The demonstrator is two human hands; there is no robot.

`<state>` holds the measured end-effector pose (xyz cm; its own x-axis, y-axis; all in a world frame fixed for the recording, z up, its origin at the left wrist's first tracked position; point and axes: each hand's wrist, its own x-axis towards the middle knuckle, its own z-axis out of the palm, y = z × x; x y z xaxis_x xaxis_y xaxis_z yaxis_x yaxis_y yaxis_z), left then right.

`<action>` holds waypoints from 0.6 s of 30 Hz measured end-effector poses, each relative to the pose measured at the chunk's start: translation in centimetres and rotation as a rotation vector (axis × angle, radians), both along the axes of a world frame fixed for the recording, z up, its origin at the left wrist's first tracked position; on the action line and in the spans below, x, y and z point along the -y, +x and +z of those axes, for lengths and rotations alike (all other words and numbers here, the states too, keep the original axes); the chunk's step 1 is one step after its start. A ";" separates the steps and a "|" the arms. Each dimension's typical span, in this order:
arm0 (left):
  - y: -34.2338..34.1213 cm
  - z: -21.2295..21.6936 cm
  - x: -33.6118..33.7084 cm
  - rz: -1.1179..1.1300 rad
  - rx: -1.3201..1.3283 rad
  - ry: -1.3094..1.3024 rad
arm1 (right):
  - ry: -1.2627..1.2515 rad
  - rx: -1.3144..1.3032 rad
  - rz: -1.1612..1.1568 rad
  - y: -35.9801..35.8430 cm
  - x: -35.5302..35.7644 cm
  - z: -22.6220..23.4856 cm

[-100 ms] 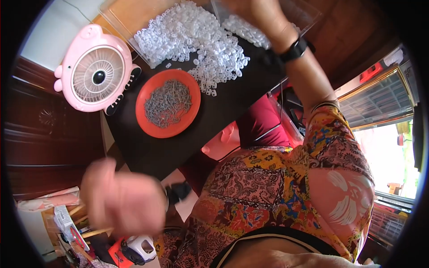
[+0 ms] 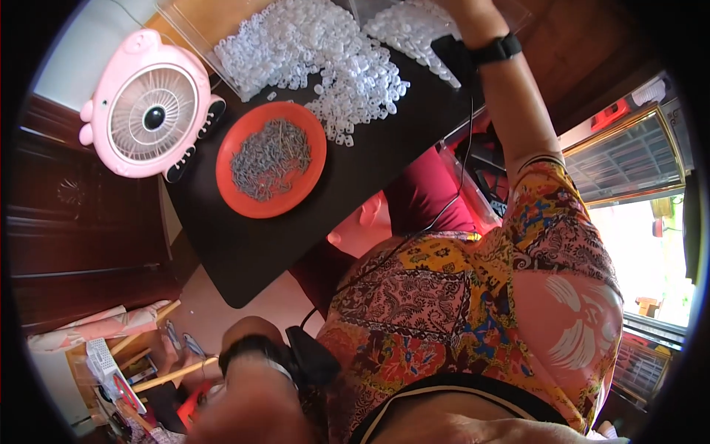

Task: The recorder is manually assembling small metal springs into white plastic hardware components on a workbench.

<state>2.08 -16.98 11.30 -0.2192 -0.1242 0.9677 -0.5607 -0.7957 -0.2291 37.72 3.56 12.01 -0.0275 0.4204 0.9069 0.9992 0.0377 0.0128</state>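
Observation:
At the lower edge my left hand is a close blur, its fingers not readable, with a black band at the wrist. My right hand is mostly cut off by the top edge, beside a smaller heap of white plastic pieces; what its fingers do is hidden. A black strap circles that wrist. A large pile of small translucent white plastic pieces with holes spreads over the black table. Nearer me, a red plate holds many thin grey metal pieces.
A pink animal-shaped fan stands at the table's left edge. Clear plastic trays lie at the back. A dark cable runs down toward my lap. Dark wooden drawers are at the left, with a cluttered shelf below.
My left hand has swung from beside the table's near corner down to the lower edge. My right hand has moved slightly right and up, further out of view. The whole scene has shifted slightly.

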 end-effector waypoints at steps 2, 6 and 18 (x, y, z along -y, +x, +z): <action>0.7 1.2 1.5 -0.281 0.068 0.163 | -0.328 -0.405 0.454 1.9 2.3 1.0; 1.4 1.1 1.9 0.008 0.196 0.052 | -0.175 -0.012 -0.005 -1.5 1.0 -1.4; 1.0 0.8 4.5 0.177 0.148 0.080 | -0.361 0.109 0.183 -4.2 2.8 -5.0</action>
<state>3.12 -21.46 12.12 -0.3263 -0.2482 0.9121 -0.3697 -0.8545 -0.3648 33.53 0.79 7.05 -0.2189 0.6898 0.6901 0.9692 0.2357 0.0719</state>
